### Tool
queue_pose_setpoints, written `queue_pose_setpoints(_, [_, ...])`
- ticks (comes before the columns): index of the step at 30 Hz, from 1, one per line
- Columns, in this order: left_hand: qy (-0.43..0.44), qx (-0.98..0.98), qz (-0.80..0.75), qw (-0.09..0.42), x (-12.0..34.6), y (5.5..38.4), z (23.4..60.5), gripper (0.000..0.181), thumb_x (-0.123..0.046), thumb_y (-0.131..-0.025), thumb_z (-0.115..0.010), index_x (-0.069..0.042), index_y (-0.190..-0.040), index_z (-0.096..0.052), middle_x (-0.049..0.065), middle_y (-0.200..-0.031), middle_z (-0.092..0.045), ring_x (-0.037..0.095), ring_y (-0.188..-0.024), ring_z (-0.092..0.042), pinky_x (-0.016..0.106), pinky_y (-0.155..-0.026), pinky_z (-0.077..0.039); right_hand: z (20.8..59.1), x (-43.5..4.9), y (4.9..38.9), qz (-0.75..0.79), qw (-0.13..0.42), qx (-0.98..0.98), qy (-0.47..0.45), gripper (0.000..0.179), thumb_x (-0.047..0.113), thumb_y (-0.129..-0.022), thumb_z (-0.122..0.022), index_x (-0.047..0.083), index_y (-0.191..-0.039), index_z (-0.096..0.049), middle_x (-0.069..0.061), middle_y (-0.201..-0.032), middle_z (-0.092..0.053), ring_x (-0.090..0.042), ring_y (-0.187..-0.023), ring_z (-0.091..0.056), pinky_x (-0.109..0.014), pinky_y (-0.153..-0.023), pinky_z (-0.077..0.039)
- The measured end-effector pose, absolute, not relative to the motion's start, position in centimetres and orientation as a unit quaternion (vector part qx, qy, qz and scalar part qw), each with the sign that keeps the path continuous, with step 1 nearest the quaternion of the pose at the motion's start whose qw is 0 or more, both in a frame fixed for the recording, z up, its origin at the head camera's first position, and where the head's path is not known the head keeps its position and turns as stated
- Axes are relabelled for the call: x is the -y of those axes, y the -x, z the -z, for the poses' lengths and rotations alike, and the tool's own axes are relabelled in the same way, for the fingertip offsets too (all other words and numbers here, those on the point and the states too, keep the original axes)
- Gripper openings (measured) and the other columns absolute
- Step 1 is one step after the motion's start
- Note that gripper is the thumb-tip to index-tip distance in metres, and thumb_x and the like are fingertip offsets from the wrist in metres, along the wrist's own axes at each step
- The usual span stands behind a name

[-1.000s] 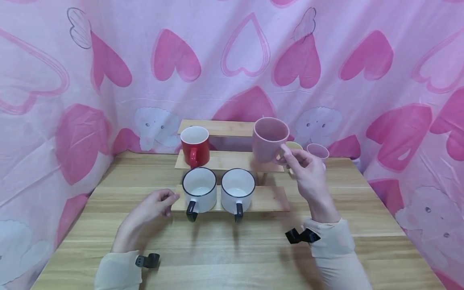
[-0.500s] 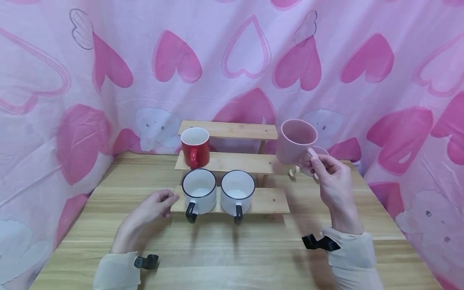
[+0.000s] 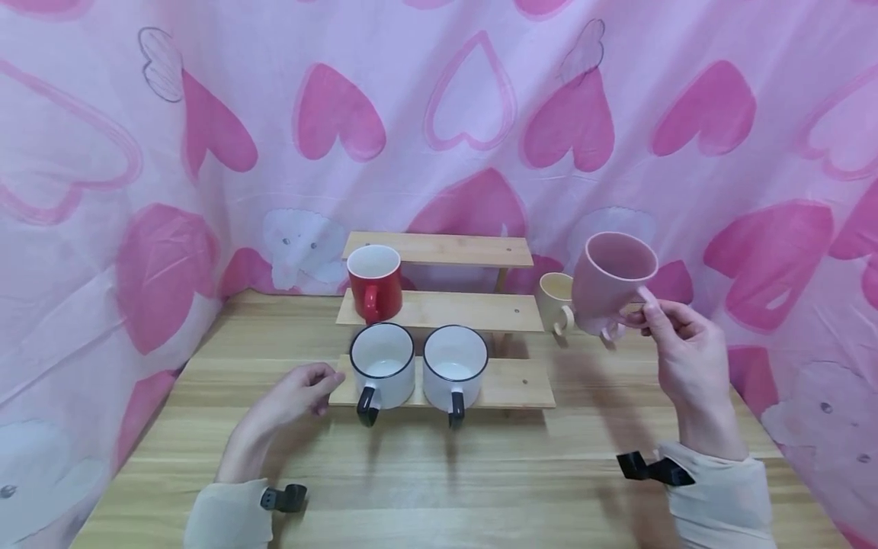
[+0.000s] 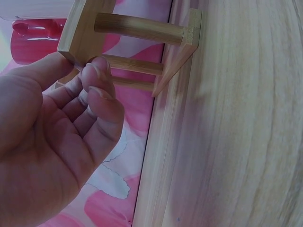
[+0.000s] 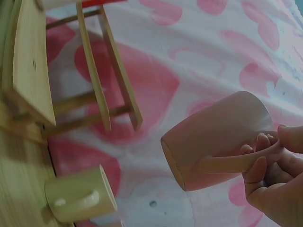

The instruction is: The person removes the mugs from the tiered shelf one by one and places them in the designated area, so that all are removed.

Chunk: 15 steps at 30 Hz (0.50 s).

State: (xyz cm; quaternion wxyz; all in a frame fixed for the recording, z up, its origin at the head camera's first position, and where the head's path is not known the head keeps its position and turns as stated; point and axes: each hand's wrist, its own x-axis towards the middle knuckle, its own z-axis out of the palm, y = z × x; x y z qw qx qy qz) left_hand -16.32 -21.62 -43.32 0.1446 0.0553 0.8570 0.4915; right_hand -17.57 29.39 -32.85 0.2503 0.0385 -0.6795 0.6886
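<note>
My right hand [image 3: 693, 362] pinches the handle of a pink mug [image 3: 609, 278], held up in the air right of the three-step wooden rack [image 3: 473, 311]. In the right wrist view the pink mug [image 5: 222, 137] tilts, with thumb and fingers around its handle. My left hand [image 3: 291, 398] pinches the left end of the rack's lowest board; in the left wrist view its thumb and fingertips meet at the corner of the rack [image 4: 87, 35]. Two white mugs [image 3: 382, 366] with black rims and handles stand on that board. A red mug [image 3: 375, 286] stands on the middle board.
A yellow mug [image 3: 554, 301] stands on the table [image 3: 411, 480] right of the rack. Behind the held mug, part of another pink mug [image 3: 612, 331] shows, mostly hidden. A pink heart-print curtain [image 3: 473, 99] closes off the back and sides.
My right hand has carried the pink mug rightward, away from above the rack to beyond its right end, which uncovers the yellow mug. My left hand has stayed at the rack's left end.
</note>
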Motion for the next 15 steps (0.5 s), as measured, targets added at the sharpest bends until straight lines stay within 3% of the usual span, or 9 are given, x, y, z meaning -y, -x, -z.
queue_pose_setpoints(8, [-0.053,-0.859,-0.489,0.144,21.2,16.5,43.3,0.033,-0.034,-0.101,-0.055,-0.003,-0.090,-0.058,0.008,-0.067,-0.054,0.024,-0.067,-0.054,0.036,-0.070,-0.043,33.1,-32.6,17.5,-0.697,0.255,0.670,-0.006,0.027,0.006,-0.090,-0.069,-0.013,-0.109,-0.066,-0.005,-0.077,-0.072,-0.014,-0.073,-0.058,-0.017,-0.068,-0.046])
queue_pose_setpoints(15, [-0.068,-0.851,-0.502,0.139,21.3,16.3,43.4,0.033,-0.029,-0.101,-0.055,0.003,-0.092,-0.057,0.007,-0.066,-0.053,0.023,-0.065,-0.054,0.035,-0.067,-0.044,33.7,-34.3,18.5,-0.760,0.260,0.594,-0.028,0.020,-0.001,-0.089,-0.068,-0.015,-0.103,-0.067,-0.010,-0.080,-0.071,-0.016,-0.072,-0.065,-0.019,-0.066,-0.050])
